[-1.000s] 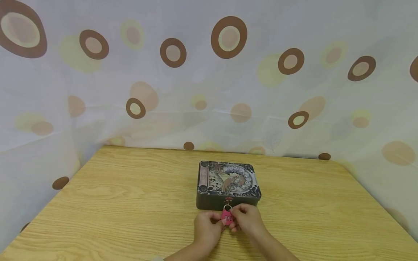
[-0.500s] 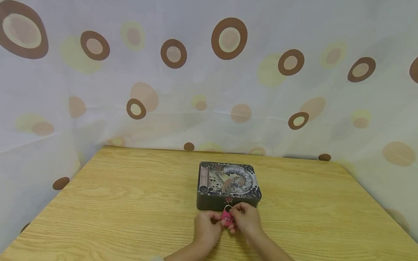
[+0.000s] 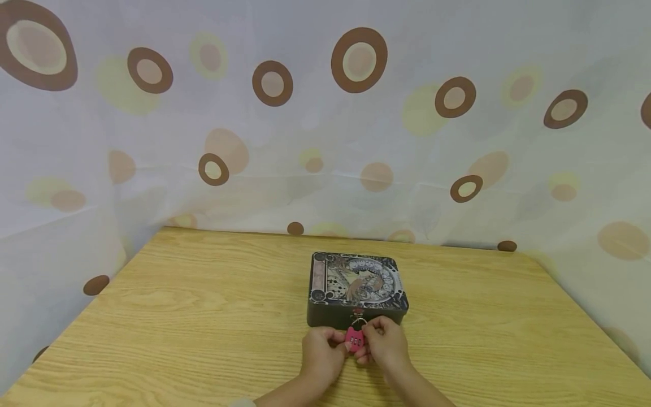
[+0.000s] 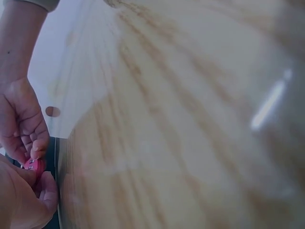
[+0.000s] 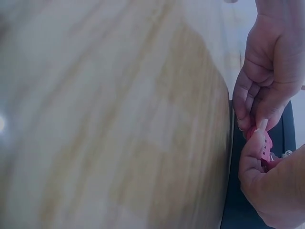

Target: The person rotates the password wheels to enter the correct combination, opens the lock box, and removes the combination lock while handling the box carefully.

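Note:
A pink combination padlock (image 3: pixel 355 340) with number dials is held between both hands, just in front of a dark tin box (image 3: pixel 358 280) with an ornate printed lid. My left hand (image 3: pixel 322 357) pinches the padlock's body from the left between thumb and fingers. From the right, my right hand (image 3: pixel 389 346) pinches its upper right side near the shackle. The metal shackle leans right of the body, beside the red-marked latch (image 3: pixel 358 312) on the box front. Whether it still passes through the latch is too small to tell. Fingers partly cover the padlock (image 5: pixel 266 145) in the right wrist view.
The box lies on a wood-grain table (image 3: pixel 203 305). Behind and at both sides hangs a pale curtain (image 3: pixel 305 130) with brown and yellow circles, meeting the table's back edge.
The shackle stood upright over the padlock's body before; now it is shifted and tilted to the right. Both hands keep nearly the same place, and the box stays put.

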The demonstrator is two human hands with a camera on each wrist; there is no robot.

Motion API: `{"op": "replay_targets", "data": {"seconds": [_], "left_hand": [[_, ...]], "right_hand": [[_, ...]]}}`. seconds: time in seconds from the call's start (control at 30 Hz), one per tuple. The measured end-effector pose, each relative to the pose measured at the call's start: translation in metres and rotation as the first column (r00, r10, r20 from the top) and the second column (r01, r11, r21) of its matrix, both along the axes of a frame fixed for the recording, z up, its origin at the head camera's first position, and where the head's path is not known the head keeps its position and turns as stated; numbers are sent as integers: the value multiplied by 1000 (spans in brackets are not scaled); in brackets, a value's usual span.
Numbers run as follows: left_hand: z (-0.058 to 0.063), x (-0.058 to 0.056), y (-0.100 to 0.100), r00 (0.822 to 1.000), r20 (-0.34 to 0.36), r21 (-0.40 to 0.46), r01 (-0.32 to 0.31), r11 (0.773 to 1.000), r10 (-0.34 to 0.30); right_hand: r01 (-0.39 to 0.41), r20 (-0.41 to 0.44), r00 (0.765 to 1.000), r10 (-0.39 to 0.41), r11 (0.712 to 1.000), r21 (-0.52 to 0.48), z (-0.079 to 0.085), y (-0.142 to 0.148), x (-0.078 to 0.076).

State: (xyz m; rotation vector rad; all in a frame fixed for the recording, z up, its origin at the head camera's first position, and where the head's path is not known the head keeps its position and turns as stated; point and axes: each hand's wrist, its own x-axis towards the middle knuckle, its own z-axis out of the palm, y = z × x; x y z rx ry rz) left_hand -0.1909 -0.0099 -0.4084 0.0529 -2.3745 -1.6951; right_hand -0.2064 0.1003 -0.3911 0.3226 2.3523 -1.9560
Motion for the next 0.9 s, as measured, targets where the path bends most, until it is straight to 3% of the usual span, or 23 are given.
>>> {"op": "replay_targets", "data": {"seconds": [0.9], "left_hand": [[6,-1,-1,999,-47,-7,21,1000,-21]], "right_hand": [[29,27,999,-28,998,-55,3,3,3]]}}
